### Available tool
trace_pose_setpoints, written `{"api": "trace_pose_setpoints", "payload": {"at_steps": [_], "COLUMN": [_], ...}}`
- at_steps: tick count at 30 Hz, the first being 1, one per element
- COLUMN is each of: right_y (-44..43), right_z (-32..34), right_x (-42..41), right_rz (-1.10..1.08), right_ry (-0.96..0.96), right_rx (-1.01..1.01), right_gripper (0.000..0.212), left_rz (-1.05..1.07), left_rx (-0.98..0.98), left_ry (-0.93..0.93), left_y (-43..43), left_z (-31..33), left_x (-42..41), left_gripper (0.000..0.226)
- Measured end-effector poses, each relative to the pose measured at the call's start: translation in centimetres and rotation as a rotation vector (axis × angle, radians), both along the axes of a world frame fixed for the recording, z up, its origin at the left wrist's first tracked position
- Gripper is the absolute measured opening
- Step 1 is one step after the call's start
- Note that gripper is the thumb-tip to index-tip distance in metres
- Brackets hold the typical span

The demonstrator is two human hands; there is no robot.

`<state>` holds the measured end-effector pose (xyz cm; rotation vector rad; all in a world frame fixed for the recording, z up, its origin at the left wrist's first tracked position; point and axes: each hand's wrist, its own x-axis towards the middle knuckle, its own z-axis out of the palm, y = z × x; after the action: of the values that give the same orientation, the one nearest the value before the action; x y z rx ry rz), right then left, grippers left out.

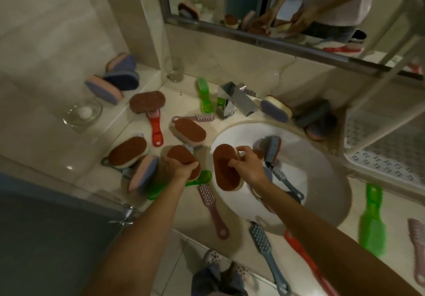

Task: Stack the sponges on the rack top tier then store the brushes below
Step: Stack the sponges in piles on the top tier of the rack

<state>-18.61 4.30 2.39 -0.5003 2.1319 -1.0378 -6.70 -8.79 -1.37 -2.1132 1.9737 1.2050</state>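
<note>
Sponges: left hand is gripping brown-topped sponge at 9 o'clock of basin, right hand gripping second sponge over it; we are likely pairing them for rack at 3 o'clock.

Sponges and brushes across counter

Brown-topped sponges and coloured brushes lie scattered round the sink, the white perforated rack standing at right.

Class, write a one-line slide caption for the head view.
The left hand grips a brown sponge at the counter; right hand holds a second sponge over the sink, rack nearby.
</note>
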Motion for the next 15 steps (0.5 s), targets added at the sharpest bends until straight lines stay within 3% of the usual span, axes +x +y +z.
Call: {"api": "trace_pose_setpoints", "payload": {"at_steps": [5, 10, 15], "right_y": [1.2, 2.3, 3.1], "right_z": [0.1, 1.1, 5.2], "right_x": [-0.8, -1.3, -2.0], "right_rz": [-0.111, -0.27, -0.295], "right_ry": [0.026, 0.094, 0.215], "right_rx": [-0.042, -0.151, -0.326], "right_gripper": [0.047, 0.038, 0.029], "left_rz": [0.141, 0.288, 0.341], "left_rx": [0.185, -0.123, -0.245], "left_ry": [0.331, 0.288, 0.672], "left_y": [0.2, 2.4, 5.0], "left_z": [-1.3, 1.7, 7.6], "left_x": [-1.0, -1.3, -3.8], "left_gripper": [0.07, 0.058, 0.057]}}
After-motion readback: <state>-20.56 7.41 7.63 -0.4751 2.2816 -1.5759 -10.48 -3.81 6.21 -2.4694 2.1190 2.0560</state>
